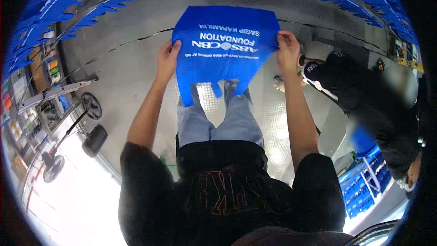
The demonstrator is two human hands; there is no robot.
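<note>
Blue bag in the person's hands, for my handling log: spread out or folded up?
Spread out: the left hand and right hand hold the blue bag by opposite edges, its printed face showing.

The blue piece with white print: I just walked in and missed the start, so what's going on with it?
A person holds the blue piece spread out in front of their legs, left hand pinching its left edge and right hand its right. Its notched edge points toward the person. Similar blue pieces line the view's top; a co-worker is at the right.
</note>
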